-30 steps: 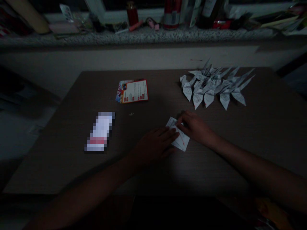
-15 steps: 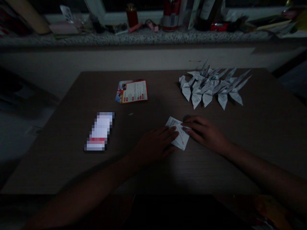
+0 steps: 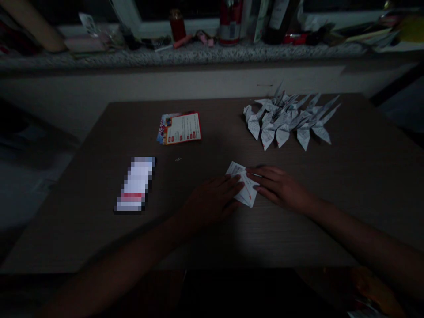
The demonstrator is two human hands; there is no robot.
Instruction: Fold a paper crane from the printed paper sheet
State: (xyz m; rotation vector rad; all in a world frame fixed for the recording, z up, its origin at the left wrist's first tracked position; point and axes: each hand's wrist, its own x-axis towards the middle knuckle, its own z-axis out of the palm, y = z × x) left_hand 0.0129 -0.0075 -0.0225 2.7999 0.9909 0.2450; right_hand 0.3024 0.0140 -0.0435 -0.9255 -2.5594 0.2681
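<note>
A folded square of printed white paper (image 3: 249, 196) lies flat on the dark wooden table, turned so one corner points towards me. My left hand (image 3: 215, 196) rests on its left part, fingers stretched out and pressing it down. On the right edge lie the fingertips of my right hand (image 3: 281, 185), also stretched out, with the thumb partly hidden. Beyond the right hand stands a cluster of several folded paper cranes (image 3: 285, 126), made of similar printed paper.
A phone with a lit, blurred screen (image 3: 135, 183) lies on the left. Behind it is a small stack of printed cards (image 3: 183, 128). Tiny pale scraps (image 3: 178, 159) lie nearby. Along the back runs a stone windowsill (image 3: 185, 55) with a red can (image 3: 231, 22), a jar (image 3: 178, 25) and clutter.
My right hand has shifted slightly, its fingers now flatter along the paper's right edge. The left hand stays on the paper. The whole view has moved a little.
</note>
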